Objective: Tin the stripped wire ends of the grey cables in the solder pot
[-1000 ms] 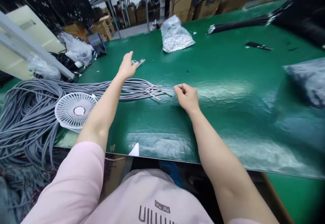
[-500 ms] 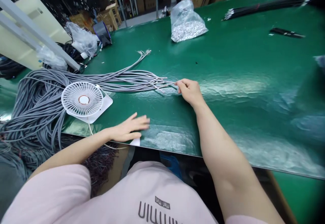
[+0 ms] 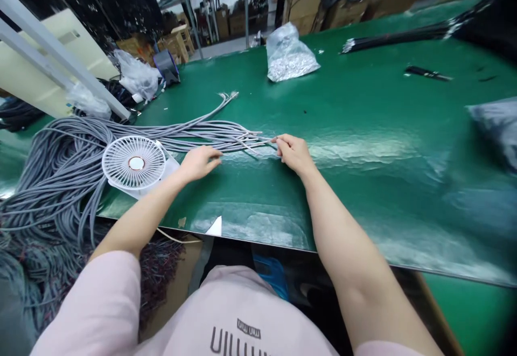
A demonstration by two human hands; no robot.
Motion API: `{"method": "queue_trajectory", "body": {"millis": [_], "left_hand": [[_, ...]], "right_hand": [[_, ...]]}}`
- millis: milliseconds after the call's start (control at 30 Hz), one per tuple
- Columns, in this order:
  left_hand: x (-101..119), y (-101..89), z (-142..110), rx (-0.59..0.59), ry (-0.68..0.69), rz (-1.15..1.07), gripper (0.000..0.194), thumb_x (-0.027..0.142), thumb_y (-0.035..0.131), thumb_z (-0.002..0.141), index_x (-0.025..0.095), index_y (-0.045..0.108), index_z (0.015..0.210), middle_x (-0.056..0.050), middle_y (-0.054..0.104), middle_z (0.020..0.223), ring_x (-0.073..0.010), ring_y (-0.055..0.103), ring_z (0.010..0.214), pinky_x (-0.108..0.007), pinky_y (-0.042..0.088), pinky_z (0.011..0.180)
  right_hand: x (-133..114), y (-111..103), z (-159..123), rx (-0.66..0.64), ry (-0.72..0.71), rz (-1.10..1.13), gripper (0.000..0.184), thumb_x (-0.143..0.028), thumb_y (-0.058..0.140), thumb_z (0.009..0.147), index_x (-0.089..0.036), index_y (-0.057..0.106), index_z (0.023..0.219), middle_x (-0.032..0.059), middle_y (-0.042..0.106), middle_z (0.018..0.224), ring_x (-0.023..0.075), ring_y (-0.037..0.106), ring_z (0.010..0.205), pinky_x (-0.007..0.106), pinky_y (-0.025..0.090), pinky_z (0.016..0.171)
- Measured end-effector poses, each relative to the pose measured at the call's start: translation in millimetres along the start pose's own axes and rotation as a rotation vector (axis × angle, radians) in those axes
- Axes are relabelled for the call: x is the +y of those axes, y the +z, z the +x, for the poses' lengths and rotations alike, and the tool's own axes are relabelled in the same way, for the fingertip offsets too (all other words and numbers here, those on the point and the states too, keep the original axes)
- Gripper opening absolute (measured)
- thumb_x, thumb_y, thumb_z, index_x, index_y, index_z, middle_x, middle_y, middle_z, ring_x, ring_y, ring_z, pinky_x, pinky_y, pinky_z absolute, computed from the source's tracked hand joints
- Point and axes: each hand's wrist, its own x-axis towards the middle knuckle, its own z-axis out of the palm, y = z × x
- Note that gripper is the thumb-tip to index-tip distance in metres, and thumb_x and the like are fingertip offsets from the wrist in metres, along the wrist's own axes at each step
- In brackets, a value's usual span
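Observation:
A bundle of grey cables (image 3: pixel 189 130) lies across the green table, its stripped pale ends pointing right. My right hand (image 3: pixel 294 154) is closed in a pinch on the end of one cable, at the tip of the bundle. My left hand (image 3: pixel 201 163) is open just below the bundle, thumb and fingers apart, with nothing visible in it. Left of that hand, a white round fan (image 3: pixel 135 163) stands beside the large coil of the same cables, and my left forearm passes close to its base.
A clear bag of small shiny parts (image 3: pixel 291 57) stands at the back. Black cables (image 3: pixel 396 38) and a dark slim tool (image 3: pixel 428 73) lie at the far right, near another plastic bag (image 3: pixel 495 124). A metal post (image 3: pixel 100 92) rises at the left. The table's front edge (image 3: pixel 262 243) runs before me.
My left hand has moved up from near the table's front edge to just below the cable bundle. My right hand keeps its pinch at the cable end. The view has tilted slightly upward.

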Motion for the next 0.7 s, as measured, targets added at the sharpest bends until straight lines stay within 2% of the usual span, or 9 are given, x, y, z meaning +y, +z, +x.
{"method": "queue_trajectory", "body": {"millis": [33, 100, 200, 267, 367, 433, 533, 600, 700], "left_hand": [[-0.4, 6.8, 19.0, 0.044, -0.032, 0.112, 0.028, 0.030, 0.056, 0.086, 0.019, 0.070, 0.107, -0.010, 0.069, 0.108, -0.0266, 0.060, 0.106, -0.040, 0.046, 0.096], [-2.8, 16.4, 47.6, 0.053, -0.079, 0.224, 0.025, 0.028, 0.056, 0.085, 0.017, 0.069, 0.104, -0.012, 0.067, 0.108, -0.0277, 0.058, 0.107, -0.040, 0.045, 0.094], [-7.2, 23.0, 66.6, 0.024, -0.083, 0.221, 0.017, 0.024, 0.058, 0.082, 0.016, 0.068, 0.092, -0.012, 0.065, 0.104, -0.0272, 0.057, 0.103, -0.038, 0.044, 0.091], [-10.2, 23.2, 67.4, 0.018, -0.056, 0.188, 0.012, 0.021, 0.056, 0.081, 0.016, 0.067, 0.085, -0.011, 0.065, 0.100, -0.0260, 0.057, 0.100, -0.037, 0.044, 0.088], [-15.7, 18.3, 59.9, 0.005, -0.049, 0.124, 0.015, 0.020, 0.052, 0.081, 0.015, 0.064, 0.088, -0.006, 0.065, 0.087, -0.0199, 0.058, 0.083, -0.031, 0.045, 0.075], [-18.8, 13.7, 53.5, 0.015, -0.049, -0.008, 0.019, 0.025, 0.050, 0.083, 0.015, 0.063, 0.092, -0.002, 0.063, 0.076, -0.0153, 0.055, 0.069, -0.027, 0.043, 0.065], [-18.3, 10.2, 45.9, 0.026, 0.027, -0.291, 0.030, 0.039, 0.050, 0.085, 0.014, 0.065, 0.090, 0.000, 0.061, 0.071, -0.0124, 0.051, 0.063, -0.025, 0.039, 0.061], [-14.5, 12.6, 42.1, -0.008, 0.090, -0.384, 0.035, 0.044, 0.049, 0.085, 0.014, 0.066, 0.085, 0.001, 0.060, 0.068, -0.0120, 0.050, 0.062, -0.024, 0.037, 0.060], [-9.1, 23.4, 35.5, -0.050, 0.094, -0.446, 0.033, 0.043, 0.047, 0.087, 0.015, 0.060, 0.076, 0.002, 0.058, 0.064, -0.0108, 0.048, 0.059, -0.024, 0.035, 0.058]], "right_hand": [[0.7, 0.3, 0.4, -0.014, -0.001, -0.012, 0.034, -0.030, 0.042, 0.083, -0.013, 0.071, 0.091, -0.0015, 0.053, 0.052, 0.0133, 0.050, 0.052, 0.025, 0.037, 0.056], [1.5, 0.9, 1.5, -0.037, 0.000, -0.043, 0.034, -0.029, 0.042, 0.084, -0.013, 0.072, 0.091, -0.0017, 0.053, 0.051, 0.0139, 0.051, 0.053, 0.025, 0.038, 0.056], [1.6, 1.2, 2.8, -0.059, 0.009, -0.093, 0.032, -0.028, 0.044, 0.082, -0.014, 0.072, 0.088, -0.0009, 0.054, 0.052, 0.0141, 0.051, 0.054, 0.025, 0.038, 0.055], [1.5, 0.9, 3.1, -0.066, 0.031, -0.112, 0.030, -0.027, 0.045, 0.082, -0.014, 0.072, 0.086, -0.0004, 0.056, 0.054, 0.0136, 0.051, 0.053, 0.025, 0.038, 0.055], [2.6, 1.1, 3.4, -0.059, 0.076, -0.104, 0.033, -0.028, 0.044, 0.083, -0.013, 0.072, 0.096, -0.0005, 0.057, 0.055, 0.0129, 0.051, 0.049, 0.026, 0.040, 0.055], [4.3, 1.6, 4.2, -0.050, 0.093, -0.096, 0.036, -0.029, 0.044, 0.084, -0.013, 0.071, 0.101, -0.0008, 0.056, 0.054, 0.0131, 0.051, 0.047, 0.026, 0.041, 0.055], [5.5, 2.2, 5.6, -0.042, 0.092, -0.125, 0.035, -0.027, 0.044, 0.083, -0.012, 0.071, 0.099, 0.0000, 0.057, 0.054, 0.0143, 0.053, 0.050, 0.027, 0.042, 0.056], [2.3, 1.7, 5.1, -0.038, 0.071, -0.157, 0.033, -0.024, 0.044, 0.082, -0.012, 0.071, 0.097, 0.0012, 0.059, 0.056, 0.0153, 0.055, 0.054, 0.028, 0.043, 0.058], [-11.8, 0.8, -1.5, -0.019, -0.051, -0.158, 0.034, -0.026, 0.043, 0.085, -0.014, 0.072, 0.100, 0.0031, 0.063, 0.063, 0.0172, 0.060, 0.061, 0.029, 0.046, 0.063]]}}
